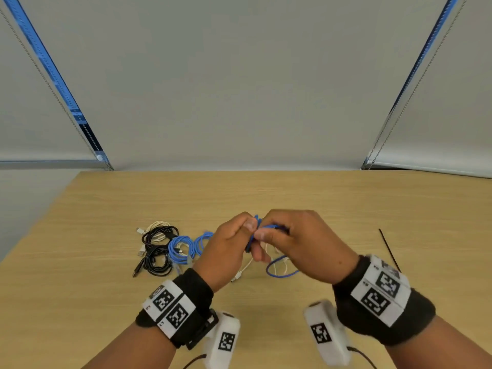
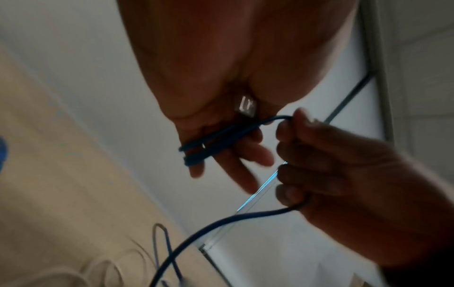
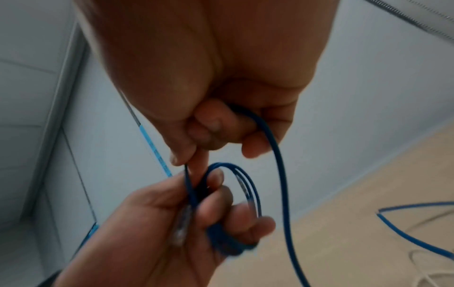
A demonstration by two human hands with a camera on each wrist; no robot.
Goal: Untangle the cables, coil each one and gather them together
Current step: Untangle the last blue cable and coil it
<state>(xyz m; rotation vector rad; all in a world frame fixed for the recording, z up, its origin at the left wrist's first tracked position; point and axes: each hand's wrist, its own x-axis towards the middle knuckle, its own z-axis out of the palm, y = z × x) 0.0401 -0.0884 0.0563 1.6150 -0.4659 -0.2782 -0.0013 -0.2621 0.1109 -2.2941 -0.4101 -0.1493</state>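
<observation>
Above the wooden table [image 1: 266, 193], both hands meet around a blue cable [image 1: 257, 225]. My left hand [image 1: 246, 230] has several turns of it wound round its fingers [image 2: 209, 145], and a clear plug [image 2: 245, 105] sits against the palm. My right hand [image 1: 262, 235] grips the free strand [image 3: 270, 136] close to the coil. The rest of the blue cable hangs down to a loose loop [image 1: 279, 271] on the table. Beneath the hands lies a thin white cable [image 1: 245, 267].
At the left lie coiled cables: a white one [image 1: 159, 225], two black ones [image 1: 159, 234] [image 1: 157, 262] and two blue ones [image 1: 181, 249] [image 1: 203, 239]. A black cable tie [image 1: 388, 249] lies at the right. Behind the table's far edge hang grey blinds.
</observation>
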